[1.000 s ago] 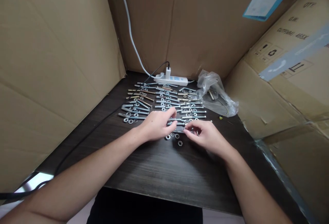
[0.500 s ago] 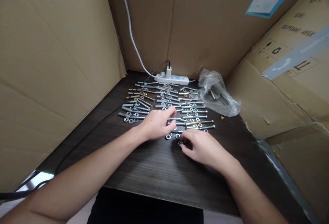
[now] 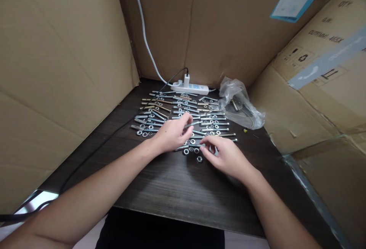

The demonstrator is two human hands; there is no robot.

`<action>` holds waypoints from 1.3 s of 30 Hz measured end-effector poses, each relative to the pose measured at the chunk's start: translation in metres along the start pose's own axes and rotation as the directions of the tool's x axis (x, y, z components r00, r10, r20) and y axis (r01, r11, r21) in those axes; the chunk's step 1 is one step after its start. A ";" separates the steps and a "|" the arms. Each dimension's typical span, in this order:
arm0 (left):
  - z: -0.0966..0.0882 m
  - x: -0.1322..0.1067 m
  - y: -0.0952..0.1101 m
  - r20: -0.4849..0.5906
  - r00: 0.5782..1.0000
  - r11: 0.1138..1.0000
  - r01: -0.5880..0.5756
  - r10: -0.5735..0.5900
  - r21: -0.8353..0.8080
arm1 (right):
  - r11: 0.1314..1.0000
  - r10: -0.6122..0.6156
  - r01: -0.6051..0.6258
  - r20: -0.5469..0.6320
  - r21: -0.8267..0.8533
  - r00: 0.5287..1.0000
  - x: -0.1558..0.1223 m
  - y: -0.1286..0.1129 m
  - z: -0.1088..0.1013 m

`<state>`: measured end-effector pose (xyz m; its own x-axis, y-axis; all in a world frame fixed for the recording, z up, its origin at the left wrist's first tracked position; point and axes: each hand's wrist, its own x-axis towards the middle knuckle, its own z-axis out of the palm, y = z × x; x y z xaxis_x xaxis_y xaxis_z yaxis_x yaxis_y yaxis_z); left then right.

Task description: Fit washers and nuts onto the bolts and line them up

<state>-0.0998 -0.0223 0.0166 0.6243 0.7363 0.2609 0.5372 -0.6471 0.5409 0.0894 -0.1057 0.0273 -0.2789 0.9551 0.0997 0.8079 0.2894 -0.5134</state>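
Fingers (image 3: 187, 118), left hand (image 3: 173, 134): curled, thumb and forefinger a narrow gap apart, one steel bolt (image 3: 197, 123) showing between them, centre of frame. Fingers, right hand (image 3: 228, 155): narrow, tips at the right end of a second bolt (image 3: 196, 146), just below centre. Whether either bolt is actually gripped cannot be told at this size. Loose nut (image 3: 198, 159): one, below the right fingertips. Further bolts (image 3: 215, 129): rows across the dark surface (image 3: 171, 180), mid-frame. Power strip (image 3: 197, 88): white, beyond the rows. Plastic bag (image 3: 243, 113): clear, right of the rows.
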 end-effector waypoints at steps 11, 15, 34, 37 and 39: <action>0.013 -0.010 0.021 -0.022 0.995 0.869 -0.100 0.102 -0.484 | 0.954 0.010 0.015 -0.080 0.301 0.997 0.003 -0.010 0.020; 0.015 -0.017 0.034 -0.054 0.991 0.794 -0.132 0.124 -0.593 | 0.872 0.060 0.011 -0.129 0.489 0.990 0.004 -0.013 0.033; 0.021 -0.020 0.038 -0.169 0.957 0.872 -0.287 0.238 -0.397 | 0.686 0.162 0.036 -0.201 0.726 0.966 0.007 -0.012 0.044; 0.023 -0.019 0.036 -0.174 0.964 0.879 -0.256 0.200 -0.403 | 0.699 0.166 0.023 -0.193 0.715 0.967 0.006 -0.013 0.045; 0.024 -0.019 0.034 -0.198 0.962 0.884 -0.255 0.190 -0.392 | 0.740 0.142 0.035 -0.207 0.672 0.968 0.005 -0.012 0.045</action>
<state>-0.0797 -0.0625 0.0112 0.5904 0.6240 0.5118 0.0932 -0.6826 0.7248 0.0545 -0.1069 -0.0041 -0.0480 0.9786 0.2001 0.2391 0.2058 -0.9489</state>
